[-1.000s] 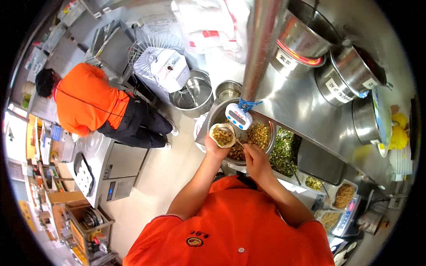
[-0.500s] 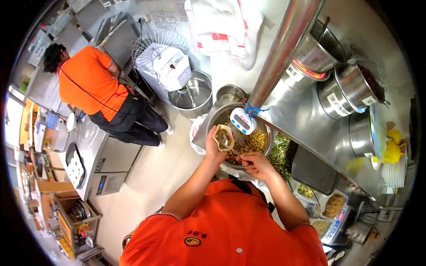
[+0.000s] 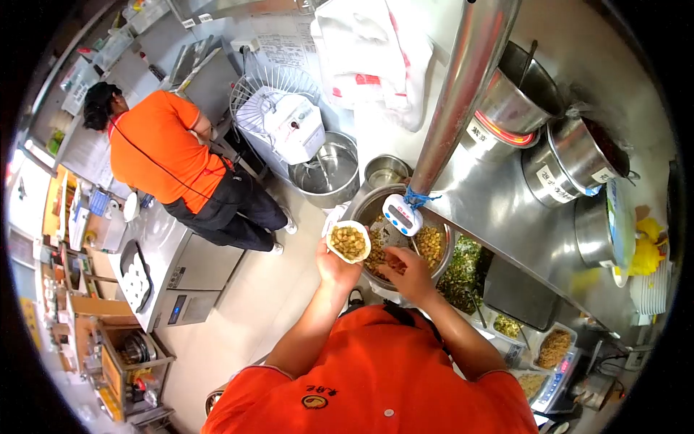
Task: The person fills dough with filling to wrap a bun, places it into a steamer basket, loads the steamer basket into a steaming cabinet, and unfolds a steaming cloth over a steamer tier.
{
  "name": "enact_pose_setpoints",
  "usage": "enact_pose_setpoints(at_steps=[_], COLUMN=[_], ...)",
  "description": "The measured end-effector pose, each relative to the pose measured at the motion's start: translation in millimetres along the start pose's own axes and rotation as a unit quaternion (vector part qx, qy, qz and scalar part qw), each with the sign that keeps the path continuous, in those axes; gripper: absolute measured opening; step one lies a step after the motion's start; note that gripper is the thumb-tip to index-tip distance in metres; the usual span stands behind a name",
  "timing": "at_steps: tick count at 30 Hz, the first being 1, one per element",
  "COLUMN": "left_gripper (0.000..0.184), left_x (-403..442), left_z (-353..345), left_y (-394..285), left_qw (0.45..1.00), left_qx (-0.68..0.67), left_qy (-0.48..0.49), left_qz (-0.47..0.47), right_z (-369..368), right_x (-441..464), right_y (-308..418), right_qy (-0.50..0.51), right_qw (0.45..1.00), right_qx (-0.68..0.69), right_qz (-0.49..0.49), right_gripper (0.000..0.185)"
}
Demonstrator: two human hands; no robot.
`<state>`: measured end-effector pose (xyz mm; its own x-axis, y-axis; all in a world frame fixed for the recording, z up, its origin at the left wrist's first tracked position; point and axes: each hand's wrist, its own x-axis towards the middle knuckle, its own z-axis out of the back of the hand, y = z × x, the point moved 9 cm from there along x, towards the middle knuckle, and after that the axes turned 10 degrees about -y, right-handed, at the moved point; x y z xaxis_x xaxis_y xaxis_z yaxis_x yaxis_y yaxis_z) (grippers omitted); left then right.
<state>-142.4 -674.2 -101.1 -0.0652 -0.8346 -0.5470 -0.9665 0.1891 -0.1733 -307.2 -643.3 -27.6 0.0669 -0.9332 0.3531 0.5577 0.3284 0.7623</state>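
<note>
Toward half past eight in the view, a black tray (image 3: 126, 258) bearing white pieces lies on a steel-topped bench (image 3: 160, 262). At ten o'clock, a co-worker in an orange shirt and dark trousers (image 3: 166, 148) leans away. Toward eleven o'clock stands a white mixer with a wire guard (image 3: 292, 129), its large steel mixing bowl (image 3: 336, 160) below.

Near the centre, the left hand (image 3: 339, 273) is cupped around a round, pale dough wrapper (image 3: 348, 242) heaped with diced yellowish-brown filling (image 3: 350, 241). The wrapper sits at nine o'clock of a wide steel bowl of filling (image 3: 374, 206). A white timer with blue buttons (image 3: 403, 215) hangs by blue string from a steel post (image 3: 466, 94), showing against the bowl's twelve o'clock side. The right hand (image 3: 407, 275) is over the bowl's six o'clock side, fingers curled; whether they pinch anything, I cannot tell.

At the bowl's four o'clock are chopped greens (image 3: 463, 278), then a dark grey rectangular pan (image 3: 515, 291). Labelled steel pots (image 3: 547, 176) line a steel shelf (image 3: 481, 199) toward two o'clock.
</note>
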Motion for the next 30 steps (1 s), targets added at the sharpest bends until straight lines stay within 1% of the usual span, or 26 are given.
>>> enact_pose_setpoints(at_steps=[1,2,3,4,6,7,8,9,10,11,12,13,14,15,16,18,19,21,22,23,25,26,28,30], left_gripper=[0.056,0.060,0.067,0.067,0.068,0.065,0.065,0.064,0.067,0.076,0.076,0.076,0.076,0.077,0.077,0.079,0.090,0.092,0.095,0.095,0.096,0.096,0.089,0.088], left_x=[-16.9,-30.9,-39.6,-40.9,-56.5,-66.6,-73.0,-83.6,-94.1,-100.5,-101.7,-101.6,-100.1,-102.1,-104.7,-109.9,-108.7,-113.1,-114.6,-117.6,-122.7,-123.4,-130.0,-130.1], left_z=[-18.6,-33.3,-37.1,-30.5,-37.0,-41.8,-38.8,-43.0,-49.0,-51.5,-47.1,-42.4,-39.9,-44.6,-44.6,-53.4,-48.6,-54.8,-59.3,-63.4,-74.3,-77.7,-86.1,-86.8], left_y=[2.5,5.1,7.1,5.8,11.0,11.6,9.8,4.1,-2.5,-9.9,-17.6,-22.5,-28.0,-30.6,-32.7,-34.0,-35.6,-34.1,-33.4,-31.8,-31.9,-32.4,-30.5,-32.3], left_qw=[1.000,0.999,0.999,0.999,0.988,0.979,0.979,0.961,0.921,0.914,0.915,0.862,0.795,0.763,0.764,0.809,0.844,0.857,0.868,0.869,0.840,0.841,0.814,0.812], left_qx=[0.005,0.010,0.021,0.026,0.026,0.051,0.054,0.197,0.333,0.369,0.367,0.474,0.575,0.611,0.610,0.539,0.500,0.480,0.461,0.459,0.503,0.501,0.525,0.527], left_qy=[0.016,0.031,0.019,0.016,0.139,0.190,0.190,0.193,0.191,0.158,0.155,0.163,0.171,0.195,0.192,0.225,0.187,0.184,0.182,0.181,0.188,0.187,0.230,0.236], left_qz=[0.008,0.017,0.022,0.022,0.061,0.051,0.054,-0.006,-0.065,-0.060,-0.058,-0.075,-0.094,-0.082,-0.081,-0.073,-0.054,-0.047,-0.038,-0.038,-0.079,-0.081,-0.089,-0.088], right_z=[-6.2,-3.9,-4.7,-7.2,-8.4,-6.6,-4.2,10.0,18.0,19.7,20.3,25.7,30.3,33.2,35.4,35.7,37.0,37.3,37.3,38.1,39.4,41.8,43.0,51.1], right_x=[0.4,3.9,7.5,10.3,9.8,9.7,10.6,16.5,17.6,14.9,10.8,11.4,14.7,14.5,12.4,10.0,8.0,3.9,5.7,5.2,3.5,5.3,4.6,6.2], right_y=[8.6,22.9,31.9,35.6,39.0,40.5,42.2,59.0,61.5,61.3,62.4,66.1,77.9,89.3,91.6,90.4,93.4,83.3,84.2,84.0,83.8,85.6,89.3,92.5], right_qy=[0.032,0.032,0.045,0.058,0.049,0.035,0.021,0.005,0.004,0.041,0.079,0.080,0.094,0.109,0.111,0.125,0.127,0.098,0.099,0.095,0.093,0.090,0.093,0.057], right_qw=[0.989,0.989,0.983,0.977,0.974,0.968,0.962,0.963,0.963,0.965,0.964,0.964,0.970,0.974,0.973,0.953,0.953,0.896,0.897,0.897,0.896,0.904,0.911,0.934], right_qx=[0.118,0.121,0.137,0.154,0.177,0.212,0.246,0.250,0.250,0.238,0.226,0.226,0.212,0.199,0.200,0.265,0.265,0.387,0.384,0.384,0.383,0.371,0.359,0.320], right_qz=[-0.079,-0.083,-0.109,-0.134,-0.136,-0.127,-0.118,-0.096,-0.098,-0.106,-0.115,-0.115,-0.067,-0.020,-0.022,-0.073,-0.073,-0.195,-0.194,-0.198,-0.205,-0.190,-0.178,-0.146], right_gripper=[0.043,0.043,0.047,0.051,0.051,0.050,0.049,0.048,0.048,0.049,0.050,0.050,0.053,0.055,0.055,0.055,0.055,0.050,0.050,0.046,0.043,0.040,0.038,0.031])
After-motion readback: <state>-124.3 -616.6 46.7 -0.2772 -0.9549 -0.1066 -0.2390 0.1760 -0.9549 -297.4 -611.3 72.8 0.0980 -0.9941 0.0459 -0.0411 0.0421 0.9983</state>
